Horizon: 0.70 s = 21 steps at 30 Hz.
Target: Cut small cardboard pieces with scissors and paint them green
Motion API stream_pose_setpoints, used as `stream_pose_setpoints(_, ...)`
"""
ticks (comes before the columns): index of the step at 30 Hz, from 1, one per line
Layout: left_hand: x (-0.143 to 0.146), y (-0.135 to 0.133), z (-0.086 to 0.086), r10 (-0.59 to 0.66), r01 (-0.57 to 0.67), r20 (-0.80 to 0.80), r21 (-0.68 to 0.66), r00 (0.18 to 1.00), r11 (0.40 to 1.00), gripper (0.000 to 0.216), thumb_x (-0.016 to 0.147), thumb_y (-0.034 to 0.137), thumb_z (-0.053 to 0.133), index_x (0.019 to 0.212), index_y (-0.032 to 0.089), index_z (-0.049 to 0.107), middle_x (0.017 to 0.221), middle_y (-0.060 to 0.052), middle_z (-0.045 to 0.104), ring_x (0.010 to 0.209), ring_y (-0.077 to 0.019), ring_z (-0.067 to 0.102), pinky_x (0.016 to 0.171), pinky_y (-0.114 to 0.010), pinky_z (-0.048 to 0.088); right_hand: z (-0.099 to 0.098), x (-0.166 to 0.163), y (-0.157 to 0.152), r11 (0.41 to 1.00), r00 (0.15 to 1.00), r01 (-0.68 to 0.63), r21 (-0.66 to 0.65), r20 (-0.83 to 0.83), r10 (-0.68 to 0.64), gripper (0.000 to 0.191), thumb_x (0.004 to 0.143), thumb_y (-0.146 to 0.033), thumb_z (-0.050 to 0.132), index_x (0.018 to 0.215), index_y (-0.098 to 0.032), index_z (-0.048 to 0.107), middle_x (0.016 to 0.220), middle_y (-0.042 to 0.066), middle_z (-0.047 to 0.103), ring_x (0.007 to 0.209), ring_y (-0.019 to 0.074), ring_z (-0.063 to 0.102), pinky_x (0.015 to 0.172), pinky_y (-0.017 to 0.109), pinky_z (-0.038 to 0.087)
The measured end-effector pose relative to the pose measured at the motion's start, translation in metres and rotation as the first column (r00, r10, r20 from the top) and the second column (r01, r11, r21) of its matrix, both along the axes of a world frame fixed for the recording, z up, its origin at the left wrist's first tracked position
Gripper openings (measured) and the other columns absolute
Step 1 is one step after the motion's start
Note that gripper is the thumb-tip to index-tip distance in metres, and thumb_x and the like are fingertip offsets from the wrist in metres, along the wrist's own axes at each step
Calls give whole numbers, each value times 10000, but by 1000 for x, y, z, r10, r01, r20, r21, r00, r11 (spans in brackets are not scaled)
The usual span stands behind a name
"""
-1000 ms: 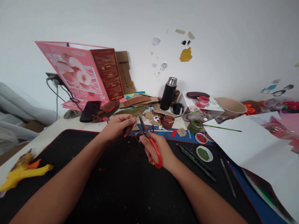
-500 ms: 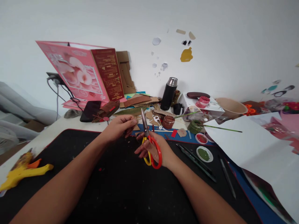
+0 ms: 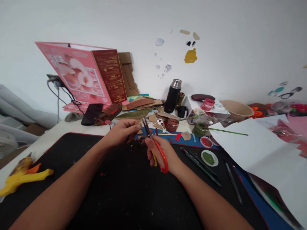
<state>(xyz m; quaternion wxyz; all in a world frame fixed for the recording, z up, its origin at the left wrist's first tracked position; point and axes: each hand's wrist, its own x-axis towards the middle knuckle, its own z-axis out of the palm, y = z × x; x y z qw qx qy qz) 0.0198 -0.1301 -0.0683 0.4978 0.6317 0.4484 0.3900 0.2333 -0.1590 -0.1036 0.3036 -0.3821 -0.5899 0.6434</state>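
In my right hand [image 3: 159,150] is a pair of scissors [image 3: 162,156] with red and yellow handles. Their blades point up and away from me, slightly parted. Just left of the blades, my left hand [image 3: 126,130] is closed in a pinch, thumb against the fingers. Whatever it pinches is too small or hidden to make out. Both hands hover over the far edge of a black mat [image 3: 129,191]. Beyond them lie cardboard scraps [image 3: 141,103] and a jar of brown paint [image 3: 172,125].
A yellow glue gun [image 3: 24,175] lies at the left. Pens [image 3: 201,166] and a lid of green paint [image 3: 209,158] are on the right. A black flask [image 3: 173,95] stands at the back, a pink box [image 3: 81,73] at back left, white paper [image 3: 268,150] far right.
The scissors' blades have parted and tilted left toward my left hand. My right fingers have curled tighter round the handles. The left hand is almost unmoved.
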Motion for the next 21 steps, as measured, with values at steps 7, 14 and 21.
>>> stream_pose_setpoints(7, 1, -2, 4, -6, 6, -59, -3, 998, 1000, 470, 895, 563, 686, 638, 193, 549, 483, 40, 498, 411, -89, 405, 433, -229, 282, 6, 0, -2, 999, 1000, -17, 41, 13, 17, 563, 944, -743, 592, 1028, -188, 643, 505, -86, 528, 363, 109, 516, 374, 190, 397)
stream_pose_setpoints(14, 0, -1, 1, -17, 18, -95, 11, 995, 1000, 482, 917, 582, 661, 656, 192, 552, 493, 41, 502, 419, -87, 404, 432, -221, 283, 9, -1, -3, 997, 996, -39, 71, 85, 33, 471, 970, -677, 604, 970, -206, 626, 445, -98, 490, 334, 116, 477, 360, 200, 368)
stream_pose_setpoints(21, 4, -4, 2, -101, 100, -103, -12, 990, 995, 461, 920, 593, 664, 718, 183, 603, 521, 42, 517, 446, -97, 439, 446, -215, 320, 6, -2, -1, 993, 998, 38, 107, 40, -43, 421, 951, -617, 663, 1030, -205, 621, 537, -90, 542, 376, 107, 516, 388, 201, 418)
